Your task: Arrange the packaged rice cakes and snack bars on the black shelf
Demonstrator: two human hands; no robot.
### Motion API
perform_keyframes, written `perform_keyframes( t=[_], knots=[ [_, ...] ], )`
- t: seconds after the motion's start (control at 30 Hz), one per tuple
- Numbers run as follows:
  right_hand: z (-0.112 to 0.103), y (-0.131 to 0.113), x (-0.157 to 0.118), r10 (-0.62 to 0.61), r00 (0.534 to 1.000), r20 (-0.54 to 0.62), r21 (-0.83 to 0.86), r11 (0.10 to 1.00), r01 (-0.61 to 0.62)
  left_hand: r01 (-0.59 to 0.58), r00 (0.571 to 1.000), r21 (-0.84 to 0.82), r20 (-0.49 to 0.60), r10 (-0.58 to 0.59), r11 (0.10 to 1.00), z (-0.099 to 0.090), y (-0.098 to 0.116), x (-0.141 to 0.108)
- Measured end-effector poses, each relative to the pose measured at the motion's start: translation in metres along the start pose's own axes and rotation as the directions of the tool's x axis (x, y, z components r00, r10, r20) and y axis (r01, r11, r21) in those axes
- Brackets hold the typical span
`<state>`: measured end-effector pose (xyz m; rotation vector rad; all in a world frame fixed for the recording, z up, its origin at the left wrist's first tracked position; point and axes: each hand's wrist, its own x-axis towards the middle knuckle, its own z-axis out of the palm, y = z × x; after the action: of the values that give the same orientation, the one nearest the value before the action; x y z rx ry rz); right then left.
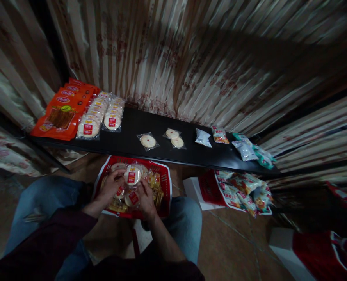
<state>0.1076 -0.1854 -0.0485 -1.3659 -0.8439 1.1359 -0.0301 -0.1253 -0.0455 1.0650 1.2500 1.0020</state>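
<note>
Between my two hands is a clear packet of round white rice crackers (132, 175) with a red label, held above a red basket (166, 187). The fingers of my left hand (113, 185) close on the packet's left edge. My right hand (146, 197) grips its lower right edge. Under it in the basket lie more rice cracker packets (131, 198) and several gold-wrapped snacks (158, 191). Along the black shelf (123, 144) beyond the basket stand two rows of the same packets (88, 127), labels facing me.
Orange snack bags (62, 111) are stacked at the shelf's left end. Mid-shelf lie loose rice cracker packets (148, 141). Small puffed bags (203, 137) sit toward the right. A second basket (211, 187) of snack bags stands below. Curtains (161, 58) hang behind.
</note>
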Motion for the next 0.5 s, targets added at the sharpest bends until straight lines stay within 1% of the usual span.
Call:
perform_keyframes(
  t=[0.1, 0.17, 0.23, 0.27, 0.33, 0.4, 0.5],
  knots=[
    [0.000, -0.003, 0.002, -0.011, 1.000, -0.019, -0.001, 1.000, 0.011, -0.060, 0.997, 0.118, 0.057, 0.054, 0.991, -0.001, 0.002, 0.000],
    [0.000, -0.009, 0.002, -0.022, 1.000, -0.010, 0.011, 1.000, 0.022, -0.139, 0.988, 0.220, 0.090, 0.122, 0.966, -0.002, 0.007, -0.002],
    [0.000, -0.016, 0.003, -0.037, 0.999, 0.003, 0.015, 0.999, 0.037, -0.250, 0.967, 0.296, 0.118, 0.225, 0.922, -0.001, 0.013, -0.003],
    [0.000, -0.019, 0.004, -0.047, 0.999, 0.004, 0.010, 0.999, 0.047, -0.312, 0.950, 0.322, 0.123, 0.287, 0.894, -0.001, 0.017, -0.004],
    [0.001, -0.025, 0.005, -0.056, 0.998, -0.003, -0.005, 0.998, 0.056, -0.391, 0.920, 0.377, 0.129, 0.371, 0.840, 0.001, 0.023, -0.004],
    [0.003, -0.030, 0.007, -0.057, 0.998, -0.006, -0.015, 0.998, 0.057, -0.424, 0.902, 0.422, 0.114, 0.417, 0.801, 0.003, 0.029, -0.002],
    [0.009, -0.038, 0.012, -0.068, 0.998, 0.016, -0.019, 0.997, 0.069, -0.452, 0.881, 0.442, 0.088, 0.465, 0.774, 0.005, 0.038, 0.007]
  ],
)
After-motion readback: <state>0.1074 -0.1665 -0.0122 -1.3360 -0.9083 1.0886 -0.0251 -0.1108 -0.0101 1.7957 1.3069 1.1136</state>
